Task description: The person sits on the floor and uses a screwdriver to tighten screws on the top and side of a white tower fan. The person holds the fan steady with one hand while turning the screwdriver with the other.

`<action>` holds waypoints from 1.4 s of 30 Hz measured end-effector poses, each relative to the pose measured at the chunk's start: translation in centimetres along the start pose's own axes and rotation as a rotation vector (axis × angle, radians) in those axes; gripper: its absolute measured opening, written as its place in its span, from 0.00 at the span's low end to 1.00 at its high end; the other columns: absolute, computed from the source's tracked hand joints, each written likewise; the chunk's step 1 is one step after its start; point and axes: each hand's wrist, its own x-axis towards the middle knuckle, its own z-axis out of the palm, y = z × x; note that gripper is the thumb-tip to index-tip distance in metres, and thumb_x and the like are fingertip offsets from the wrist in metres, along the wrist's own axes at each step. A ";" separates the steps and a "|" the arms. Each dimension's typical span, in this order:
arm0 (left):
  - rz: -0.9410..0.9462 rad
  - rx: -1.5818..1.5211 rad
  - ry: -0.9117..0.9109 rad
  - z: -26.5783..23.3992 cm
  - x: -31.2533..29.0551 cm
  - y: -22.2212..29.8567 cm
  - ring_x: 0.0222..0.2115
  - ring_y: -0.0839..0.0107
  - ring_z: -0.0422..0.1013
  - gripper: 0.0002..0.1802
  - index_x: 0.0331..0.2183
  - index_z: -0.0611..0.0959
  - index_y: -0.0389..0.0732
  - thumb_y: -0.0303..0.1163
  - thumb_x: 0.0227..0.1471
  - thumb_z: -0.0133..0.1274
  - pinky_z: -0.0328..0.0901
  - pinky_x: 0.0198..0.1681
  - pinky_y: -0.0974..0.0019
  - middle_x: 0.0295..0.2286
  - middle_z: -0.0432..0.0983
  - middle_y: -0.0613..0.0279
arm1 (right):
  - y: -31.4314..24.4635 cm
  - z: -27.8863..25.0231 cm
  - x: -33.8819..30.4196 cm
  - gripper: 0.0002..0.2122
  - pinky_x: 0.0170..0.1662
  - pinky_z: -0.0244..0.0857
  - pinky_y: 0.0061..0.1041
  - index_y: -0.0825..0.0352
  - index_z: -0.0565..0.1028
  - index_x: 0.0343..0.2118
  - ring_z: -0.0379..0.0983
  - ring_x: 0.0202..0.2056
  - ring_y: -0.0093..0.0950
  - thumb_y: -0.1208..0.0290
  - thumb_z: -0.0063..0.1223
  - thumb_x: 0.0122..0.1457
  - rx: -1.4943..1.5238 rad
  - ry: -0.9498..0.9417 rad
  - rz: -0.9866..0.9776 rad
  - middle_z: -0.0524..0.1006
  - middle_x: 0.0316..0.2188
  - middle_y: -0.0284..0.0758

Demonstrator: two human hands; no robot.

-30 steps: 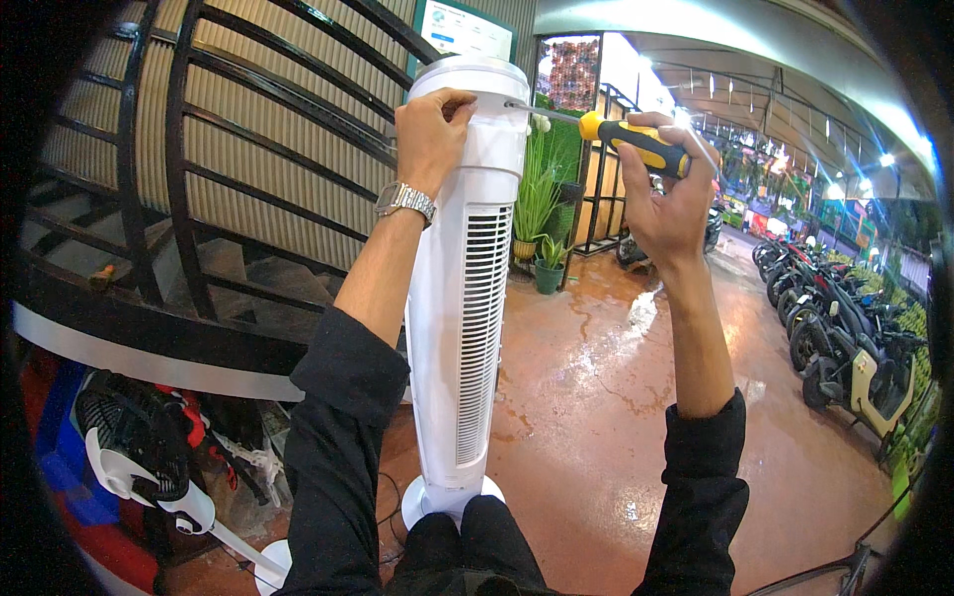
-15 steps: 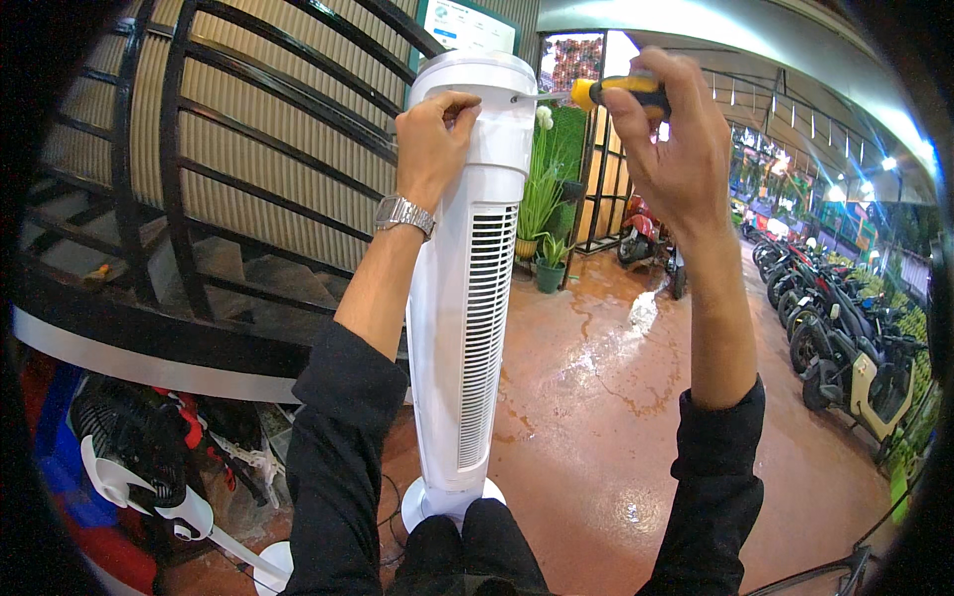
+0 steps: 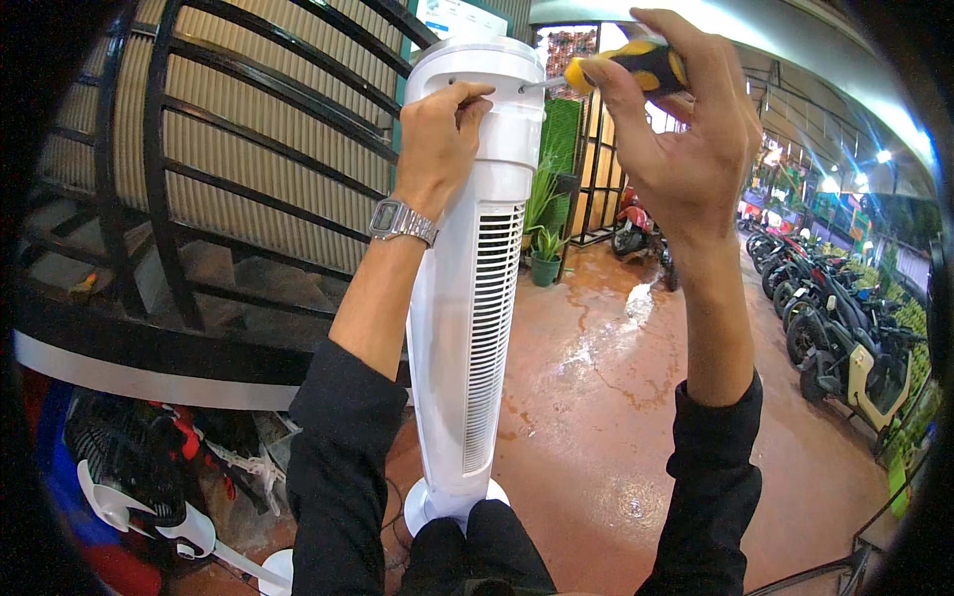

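Tower fan (image 3: 442,298), tall and white, upright on a round base (image 3: 418,509) on the reddish floor (image 3: 596,457), directly in front of the person's knees (image 3: 487,541); slatted grille (image 3: 492,328) runs down its front. Left hand (image 3: 437,144) at the fan's upper section, fingers bent, thumb and forefinger drawn close together; cannot tell whether anything small sits between them. Metal watch (image 3: 402,221) on that wrist. Right hand (image 3: 701,149) up beside the fan top, thumb and fingers gripping the handle of a yellow-and-black screwdriver (image 3: 628,68), forefinger lifted away. Its shaft slants down leftward, tip at a small dark hole (image 3: 523,89) near the fan's top edge; depth of entry unclear. Both forearms in black sleeves. To the left, black railing (image 3: 273,111) before a ribbed wall (image 3: 263,60); below, a second fan (image 3: 114,482), dark cage on a white stand, leaning at an angle. Beyond the tower fan, a potted plant (image 3: 545,266). Far right, a row of parked motorbikes (image 3: 830,313).
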 end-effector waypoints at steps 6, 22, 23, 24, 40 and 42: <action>0.038 0.000 -0.008 0.2 0.2 0.0 0.37 0.57 0.81 0.12 0.42 0.88 0.41 0.28 0.56 0.58 0.73 0.43 0.60 0.38 0.83 0.44 | 1.9 0.4 1.0 0.13 0.39 0.72 0.31 0.69 0.76 0.46 0.78 0.33 0.32 0.66 0.59 0.63 -0.270 0.150 -0.175 0.79 0.35 0.41; 0.132 0.350 -0.160 0.6 0.3 2.3 0.39 0.50 0.75 0.17 0.41 0.88 0.39 0.16 0.51 0.52 0.72 0.45 0.53 0.34 0.75 0.46 | 0.0 -5.8 2.5 0.23 0.48 0.73 0.35 0.63 0.70 0.61 0.78 0.47 0.42 0.76 0.51 0.61 -0.413 -0.455 0.068 0.74 0.51 0.47; 0.132 0.349 -0.160 0.4 0.2 2.1 0.39 0.50 0.75 0.17 0.41 0.88 0.39 0.16 0.51 0.52 0.73 0.45 0.53 0.34 0.75 0.46 | 0.2 -5.4 2.4 0.23 0.48 0.73 0.35 0.62 0.70 0.61 0.78 0.46 0.42 0.75 0.52 0.61 -0.366 -0.358 -0.094 0.76 0.49 0.46; 0.132 0.349 -0.159 0.3 0.2 2.0 0.39 0.51 0.75 0.16 0.40 0.88 0.39 0.16 0.51 0.52 0.73 0.45 0.53 0.34 0.75 0.46 | 0.0 -5.6 2.4 0.23 0.47 0.73 0.34 0.64 0.70 0.60 0.79 0.44 0.41 0.75 0.54 0.61 -0.287 -0.334 -0.097 0.77 0.48 0.46; 0.153 0.322 -0.128 0.5 0.1 1.7 0.37 0.52 0.75 0.15 0.38 0.88 0.39 0.18 0.51 0.51 0.72 0.44 0.54 0.33 0.75 0.48 | 0.0 -4.6 2.6 0.21 0.47 0.74 0.35 0.71 0.72 0.57 0.81 0.37 0.34 0.67 0.53 0.65 -0.114 -0.204 -0.003 0.79 0.45 0.48; 0.152 0.328 -0.129 0.3 0.0 1.5 0.37 0.52 0.75 0.15 0.38 0.88 0.39 0.18 0.51 0.51 0.72 0.44 0.54 0.33 0.75 0.48 | 0.0 -5.0 1.8 0.21 0.48 0.71 0.35 0.65 0.71 0.60 0.79 0.43 0.39 0.69 0.52 0.65 -0.187 -0.279 -0.003 0.78 0.49 0.46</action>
